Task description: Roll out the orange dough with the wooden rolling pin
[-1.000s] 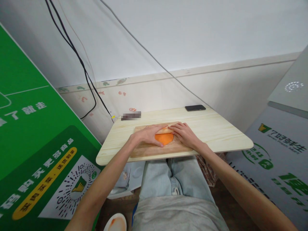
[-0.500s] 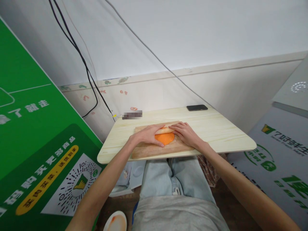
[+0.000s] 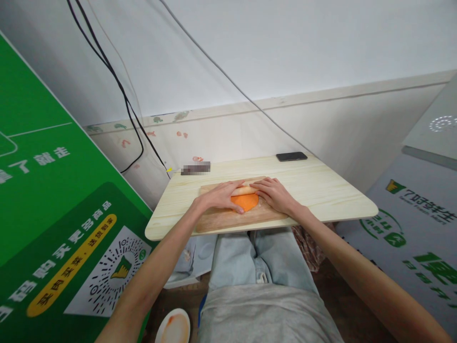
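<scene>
A flat round of orange dough (image 3: 247, 202) lies on a wooden cutting board (image 3: 223, 222). Across its far part rests a short, pale wooden rolling pin (image 3: 244, 191), lying roughly left to right. My left hand (image 3: 222, 196) has its fingers over the pin's left end, while its thumb stretches down onto the dough's near left edge. Over the pin's right end my right hand (image 3: 274, 195) curves its fingers, with the palm low above the board. Both ends of the pin are hidden under my fingers.
The board sits at the front edge of a light wood table (image 3: 332, 200). A black phone (image 3: 292, 156) and a blurred-out dark item (image 3: 195, 168) lie along the back. Cables (image 3: 123, 90) hang by the wall; a green panel (image 3: 39, 190) stands left. Below is a stained white plate (image 3: 174, 326).
The left hand's fingers have shifted slightly over the pin, and its thumb sits a little differently on the dough. The whole view has tilted slightly.
</scene>
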Demonstrator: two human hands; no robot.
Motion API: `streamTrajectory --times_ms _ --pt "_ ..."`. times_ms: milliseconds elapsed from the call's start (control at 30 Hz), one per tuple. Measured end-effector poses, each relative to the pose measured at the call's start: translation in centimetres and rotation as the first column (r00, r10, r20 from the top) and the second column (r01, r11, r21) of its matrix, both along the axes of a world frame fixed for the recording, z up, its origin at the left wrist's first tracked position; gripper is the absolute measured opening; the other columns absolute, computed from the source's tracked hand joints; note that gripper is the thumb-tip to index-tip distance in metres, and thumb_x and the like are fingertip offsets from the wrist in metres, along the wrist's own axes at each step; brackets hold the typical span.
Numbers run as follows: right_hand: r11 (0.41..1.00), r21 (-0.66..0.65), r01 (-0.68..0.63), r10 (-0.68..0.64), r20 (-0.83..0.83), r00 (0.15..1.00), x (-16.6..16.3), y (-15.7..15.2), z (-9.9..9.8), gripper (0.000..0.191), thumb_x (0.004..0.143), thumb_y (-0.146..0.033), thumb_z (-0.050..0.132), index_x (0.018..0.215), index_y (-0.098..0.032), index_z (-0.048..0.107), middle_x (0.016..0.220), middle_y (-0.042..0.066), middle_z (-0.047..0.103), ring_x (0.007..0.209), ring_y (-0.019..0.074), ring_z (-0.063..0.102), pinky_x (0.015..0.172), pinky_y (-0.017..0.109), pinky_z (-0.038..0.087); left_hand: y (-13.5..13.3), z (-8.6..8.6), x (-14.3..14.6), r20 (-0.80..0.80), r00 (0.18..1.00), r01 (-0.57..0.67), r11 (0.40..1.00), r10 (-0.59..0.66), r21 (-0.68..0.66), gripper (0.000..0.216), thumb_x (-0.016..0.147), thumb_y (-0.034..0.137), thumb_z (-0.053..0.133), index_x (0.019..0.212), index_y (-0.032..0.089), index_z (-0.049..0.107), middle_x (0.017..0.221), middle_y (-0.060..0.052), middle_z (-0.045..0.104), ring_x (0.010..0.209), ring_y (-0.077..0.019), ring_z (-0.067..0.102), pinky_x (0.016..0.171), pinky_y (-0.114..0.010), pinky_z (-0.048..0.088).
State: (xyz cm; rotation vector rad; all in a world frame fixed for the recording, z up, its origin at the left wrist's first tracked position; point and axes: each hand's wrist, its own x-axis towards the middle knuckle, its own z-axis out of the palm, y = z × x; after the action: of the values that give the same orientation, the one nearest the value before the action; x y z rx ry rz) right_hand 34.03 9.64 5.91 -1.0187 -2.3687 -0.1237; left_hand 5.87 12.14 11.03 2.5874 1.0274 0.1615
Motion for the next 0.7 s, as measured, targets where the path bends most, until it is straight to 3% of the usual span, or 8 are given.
streamTrajectory --times_ms 167,467,700 --pt "1.000 0.010 0.016 -0.016 -0.001 1.000 0.0 -0.1 -0.1 0.039 0.111 -0.027 0.051 0.145 -0.025 0.072 0.136 0.011 0.078 0.122 0.0315 0.065 0.099 0.048 0.049 -0.2 0.1 0.3 0.051 0.999 0.006 0.999 -0.004 -0.033 0.123 0.076 0.072 0.087 0.174 0.026 0.029 0.178 -0.012 0.039 0.160 -0.0373 0.043 0.132 -0.047 0.031" --pt "1.000 -0.017 0.005 -0.006 -0.022 1.000 -0.2 -0.3 0.1 0.041 0.111 -0.027 0.051 0.147 -0.027 0.071 0.140 0.010 0.076 0.127 0.0318 0.064 0.104 0.051 0.048 -0.9 0.4 1.3 0.018 1.000 0.011 1.000 -0.011 0.010 0.109 0.081 0.065 0.085 0.170 0.024 0.038 0.173 -0.013 0.048 0.155 -0.0360 0.049 0.131 -0.047 0.034" --pt "1.000 0.013 0.001 -0.001 -0.013 1.000 0.0 -0.1 -0.2 0.042 0.110 -0.026 0.054 0.150 -0.030 0.069 0.139 0.010 0.077 0.124 0.0308 0.066 0.102 0.049 0.049 0.1 0.3 -0.3 0.078 0.995 0.071 0.995 -0.065 -0.073 0.119 0.075 0.068 0.089 0.172 0.026 0.034 0.179 -0.011 0.037 0.163 -0.0347 0.039 0.135 -0.047 0.029"
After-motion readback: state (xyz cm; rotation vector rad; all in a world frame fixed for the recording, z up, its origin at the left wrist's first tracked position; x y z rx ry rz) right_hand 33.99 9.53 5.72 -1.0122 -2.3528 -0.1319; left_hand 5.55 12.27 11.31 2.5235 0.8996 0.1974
